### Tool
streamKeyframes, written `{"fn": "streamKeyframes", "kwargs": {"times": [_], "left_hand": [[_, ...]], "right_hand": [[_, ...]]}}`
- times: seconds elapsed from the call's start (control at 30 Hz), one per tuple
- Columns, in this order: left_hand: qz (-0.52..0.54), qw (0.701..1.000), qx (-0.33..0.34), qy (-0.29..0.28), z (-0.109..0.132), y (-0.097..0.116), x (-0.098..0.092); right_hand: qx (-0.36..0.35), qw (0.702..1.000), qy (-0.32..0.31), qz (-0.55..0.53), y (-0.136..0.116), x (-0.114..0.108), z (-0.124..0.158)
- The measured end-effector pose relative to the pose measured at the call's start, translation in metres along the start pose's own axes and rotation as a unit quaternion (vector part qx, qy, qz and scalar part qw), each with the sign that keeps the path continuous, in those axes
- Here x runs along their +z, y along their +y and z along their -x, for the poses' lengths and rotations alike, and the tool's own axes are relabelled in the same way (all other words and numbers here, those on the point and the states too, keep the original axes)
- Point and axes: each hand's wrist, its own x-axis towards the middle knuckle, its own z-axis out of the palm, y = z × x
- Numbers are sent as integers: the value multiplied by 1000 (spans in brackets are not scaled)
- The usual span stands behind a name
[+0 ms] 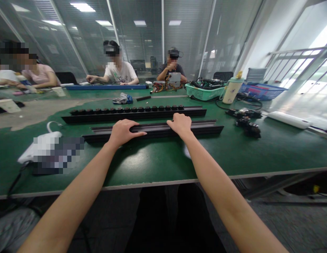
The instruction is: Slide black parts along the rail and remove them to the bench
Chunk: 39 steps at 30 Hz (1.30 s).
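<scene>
A long black channel rail [155,131] lies crosswise in front of me on the green table [158,161]. My left hand [122,133] clasps it left of the middle, thumb stretched along the near wall and fingers over the far side. Farther right, my right hand [181,123] is closed over the same rail, its fingertips partly hidden behind it. Just beyond lies a second black rail [142,115], parallel to the first. A row of several small dark knob-like parts [126,109] runs along its top, stopping short of the right end.
Left are a white device [40,146] and a blurred dark item [59,158]. A tangled dark assembly [248,123], a cream tumbler [232,90] and a green basket [205,92] stand right. Behind are a bundled cloth [123,98] and a blue bar [105,87]. Several people sit across the table.
</scene>
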Motion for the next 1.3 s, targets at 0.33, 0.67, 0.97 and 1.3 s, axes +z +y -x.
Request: {"fn": "streamKeyframes", "kwargs": {"times": [0.33, 0.67, 0.97, 1.3], "left_hand": [[-4, 1000, -2, -5, 0, 1, -1], [2, 1000, -10, -10, 0, 1, -2], [-2, 1000, -8, -9, 0, 0, -1], [2, 1000, -11, -8, 0, 0, -1]], "right_hand": [[16, 1000, -2, -6, 1, -1, 0], [38, 999, -5, -21, 3, -3, -2], [49, 998, -6, -27, 4, -5, -2], [56, 998, -2, -31, 5, -4, -2]]}}
